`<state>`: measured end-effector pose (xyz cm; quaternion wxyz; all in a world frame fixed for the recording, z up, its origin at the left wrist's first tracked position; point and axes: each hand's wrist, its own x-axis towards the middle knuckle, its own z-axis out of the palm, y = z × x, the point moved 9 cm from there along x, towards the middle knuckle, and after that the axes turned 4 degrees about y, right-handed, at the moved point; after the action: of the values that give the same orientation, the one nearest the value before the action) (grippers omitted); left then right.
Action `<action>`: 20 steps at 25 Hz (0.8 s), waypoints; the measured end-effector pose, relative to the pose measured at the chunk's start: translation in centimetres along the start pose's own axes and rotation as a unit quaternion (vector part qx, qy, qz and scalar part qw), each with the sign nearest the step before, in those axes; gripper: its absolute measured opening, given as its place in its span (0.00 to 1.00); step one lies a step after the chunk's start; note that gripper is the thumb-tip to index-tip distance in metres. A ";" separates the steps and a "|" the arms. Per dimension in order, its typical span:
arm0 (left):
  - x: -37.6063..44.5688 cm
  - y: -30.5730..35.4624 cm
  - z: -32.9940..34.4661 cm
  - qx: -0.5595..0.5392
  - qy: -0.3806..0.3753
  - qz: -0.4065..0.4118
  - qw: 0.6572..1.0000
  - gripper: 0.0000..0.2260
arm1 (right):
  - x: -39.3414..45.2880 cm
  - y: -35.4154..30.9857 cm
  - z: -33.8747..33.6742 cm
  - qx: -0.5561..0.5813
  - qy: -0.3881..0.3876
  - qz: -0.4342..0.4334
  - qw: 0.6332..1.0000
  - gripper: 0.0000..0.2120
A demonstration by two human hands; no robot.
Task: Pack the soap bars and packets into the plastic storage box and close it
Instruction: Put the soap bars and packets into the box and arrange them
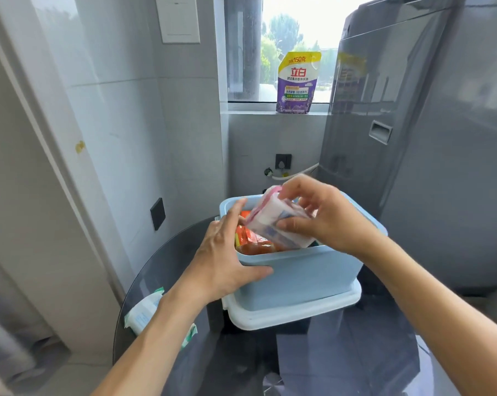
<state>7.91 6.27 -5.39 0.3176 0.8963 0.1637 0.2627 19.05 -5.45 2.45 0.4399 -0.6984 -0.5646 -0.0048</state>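
A light blue plastic storage box (301, 277) stands open on its white lid (293, 314) on a round dark glass table. Orange soap packets (254, 241) lie inside it. My right hand (321, 212) grips a white and pink soap packet (276, 221), tilted over the box opening. My left hand (227, 252) rests on the box's near left corner, thumb along the front wall and fingers on the rim beside the packet. A white and green packet (144, 310) lies on the table at the left, partly hidden by my left forearm.
The glass table (341, 352) fills the lower middle. A grey washing machine (427, 138) stands close on the right. A purple detergent pouch (297, 82) sits on the window sill behind. Tiled walls close in on the left and back.
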 end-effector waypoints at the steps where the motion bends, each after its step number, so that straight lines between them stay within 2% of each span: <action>1: 0.0 0.0 0.0 0.002 -0.001 0.007 1.000 0.51 | -0.1 0.2 1.6 -0.033 -0.053 -0.003 0.998 0.15; 3: 0.2 0.1 0.1 0.014 -0.005 0.020 1.000 0.50 | -0.7 0.4 3.8 -0.055 -0.115 -0.011 0.992 0.13; 6: 0.3 0.4 -0.2 0.039 0.000 0.033 0.999 0.45 | -0.5 0.5 4.9 0.003 -0.149 0.007 0.989 0.10; 8: 0.2 0.7 -0.3 0.052 -0.003 0.034 0.998 0.40 | 0.0 0.6 4.8 -0.003 -0.172 0.013 0.985 0.10; 14: 1.1 1.1 0.1 0.165 -0.034 0.054 0.984 0.29 | 0.5 1.9 4.7 0.000 -0.212 0.051 0.976 0.11; 17: 0.9 1.2 0.4 0.145 -0.037 0.056 0.987 0.24 | -0.2 1.6 6.1 -0.006 -0.236 0.040 0.971 0.07; 20: 0.9 1.6 0.2 0.115 -0.023 0.057 0.992 0.23 | -0.9 0.7 6.6 0.014 -0.208 0.027 0.978 0.07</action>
<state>8.92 5.39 -4.16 0.2011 0.9403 0.1346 0.2394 16.05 -2.05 -2.53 0.3226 -0.6929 -0.6245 0.1607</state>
